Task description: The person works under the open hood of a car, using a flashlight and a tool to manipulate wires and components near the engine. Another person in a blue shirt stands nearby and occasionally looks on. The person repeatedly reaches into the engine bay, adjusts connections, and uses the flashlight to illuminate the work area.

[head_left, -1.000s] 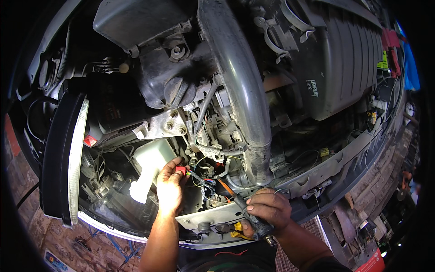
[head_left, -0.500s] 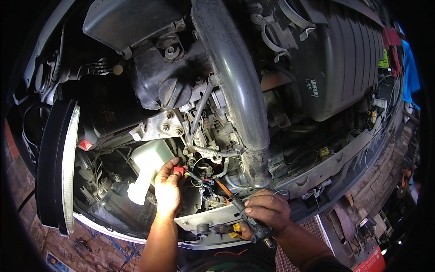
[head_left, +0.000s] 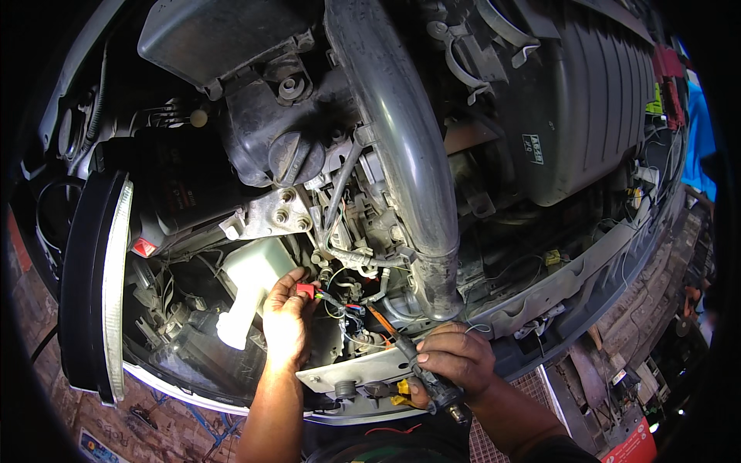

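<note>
My left hand (head_left: 285,315) is closed, with thumb and fingers pinching a small red connector (head_left: 306,291) over the engine bay. Thin coloured wires (head_left: 351,309) run from the connector toward the middle. My right hand (head_left: 457,356) wraps round a long dark tool-like object (head_left: 441,392), whose exact kind I cannot make out. It has a slim orange front part (head_left: 383,322) slanting up-left to the wires and a metallic rear end. Yellow connector-like pieces (head_left: 401,392) sit beside it, near my right thumb.
A white translucent reservoir (head_left: 258,266) stands behind my left hand. A thick black air hose (head_left: 401,147) crosses the middle, and a ribbed black housing (head_left: 594,108) fills the right. A bright lamp (head_left: 116,285) is at the left. The metal front crossmember (head_left: 355,369) runs below my hands.
</note>
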Available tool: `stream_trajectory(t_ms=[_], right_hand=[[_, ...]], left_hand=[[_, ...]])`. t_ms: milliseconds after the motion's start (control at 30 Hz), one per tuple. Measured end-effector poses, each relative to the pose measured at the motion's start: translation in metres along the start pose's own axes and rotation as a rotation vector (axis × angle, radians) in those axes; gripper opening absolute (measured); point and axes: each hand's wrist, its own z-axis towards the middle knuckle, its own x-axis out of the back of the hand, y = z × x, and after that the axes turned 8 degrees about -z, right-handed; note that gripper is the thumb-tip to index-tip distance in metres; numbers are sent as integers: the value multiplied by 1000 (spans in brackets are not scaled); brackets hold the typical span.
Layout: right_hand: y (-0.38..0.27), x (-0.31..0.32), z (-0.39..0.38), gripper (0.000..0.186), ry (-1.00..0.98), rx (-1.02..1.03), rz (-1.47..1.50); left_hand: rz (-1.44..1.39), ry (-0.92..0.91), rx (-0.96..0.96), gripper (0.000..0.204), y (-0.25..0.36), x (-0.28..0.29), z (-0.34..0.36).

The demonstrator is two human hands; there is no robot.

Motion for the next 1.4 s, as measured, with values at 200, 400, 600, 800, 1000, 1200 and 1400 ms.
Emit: stream_trajectory(t_ms=[200,400,600,800,1000,1200,1400], right_hand=[[1,1,0,34,-22,-3,3],[-1,1,0,35,-18,-12,-9],[2,2,0,33,-33,10,-51],[-1,1,-1,34,-11,-3,-19],[2,2,-1,35,-23,21,-53],[1,0,1,34,-16,37,-72],[-1,-1,-4,38,-4,5,-59]], left_hand=[[-141,-6,51,42,-1,0,1],[-230,-49,104,42,-1,0,3],[-263,-50,142,48,-4,3,5],[-275,-56,148,44,-4,3,6],[-290,-70,151,47,-4,4,6],[-43,-265,-29,80,3,-2,-7],[230,-416,-87,71,12,-12,-17]])
